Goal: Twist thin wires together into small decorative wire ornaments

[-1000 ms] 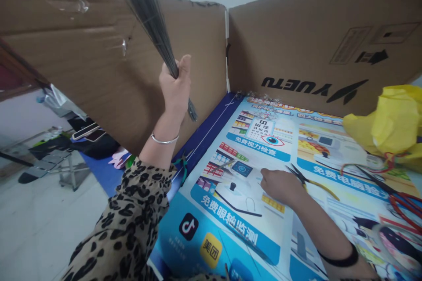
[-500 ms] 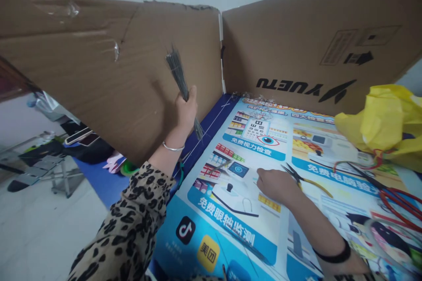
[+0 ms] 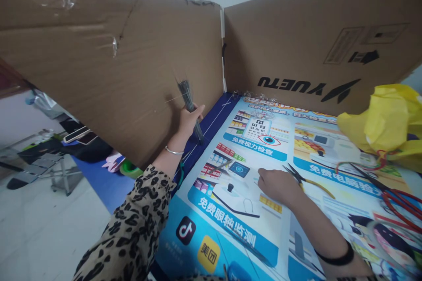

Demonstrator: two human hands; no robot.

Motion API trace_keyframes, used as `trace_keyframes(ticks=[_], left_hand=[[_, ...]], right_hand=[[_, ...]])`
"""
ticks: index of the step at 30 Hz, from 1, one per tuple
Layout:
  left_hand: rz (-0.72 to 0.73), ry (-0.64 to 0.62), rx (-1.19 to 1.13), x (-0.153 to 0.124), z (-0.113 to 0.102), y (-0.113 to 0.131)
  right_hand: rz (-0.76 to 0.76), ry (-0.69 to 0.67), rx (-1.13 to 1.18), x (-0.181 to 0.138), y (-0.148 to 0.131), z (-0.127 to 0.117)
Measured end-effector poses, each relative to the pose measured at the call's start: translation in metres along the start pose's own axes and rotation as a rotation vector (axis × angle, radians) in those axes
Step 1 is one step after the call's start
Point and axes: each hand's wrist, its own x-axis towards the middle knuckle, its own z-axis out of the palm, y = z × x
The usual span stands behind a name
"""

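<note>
My left hand (image 3: 188,119) is closed round a bundle of thin grey wires (image 3: 191,106), holding it upright against the left cardboard wall (image 3: 99,66), its lower end close to the blue table edge (image 3: 211,125). My right hand (image 3: 276,184) rests knuckles-up on the printed poster (image 3: 237,219) covering the table, fingers curled; what they pinch, if anything, is hidden. Small pliers with yellow handles (image 3: 308,178) lie just right of that hand.
Cardboard walls stand at the left and the back (image 3: 313,44). A yellow plastic bag (image 3: 385,127) and red wire loops (image 3: 402,204) lie at the right. Beyond the left wall are a phone (image 3: 81,134) and a metal stand (image 3: 49,173) on the floor.
My left hand has come down with the wire bundle, from raised high above the cardboard to low beside the table edge. The right hand has stayed where it was.
</note>
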Motion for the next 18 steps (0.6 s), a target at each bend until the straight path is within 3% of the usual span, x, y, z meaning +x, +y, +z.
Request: trace_keyframes(ticks=[9,18], left_hand=[[-0.119,-0.06,0.096,-0.026,-0.003,-0.042],[-0.165,-0.081,0.104,-0.042,-0.001,-0.051]], right_hand=[[0.012,-0.027,0.006,-0.001,0.0,-0.001],[-0.016,0.0,0.02,-0.001,0.008,0.004]])
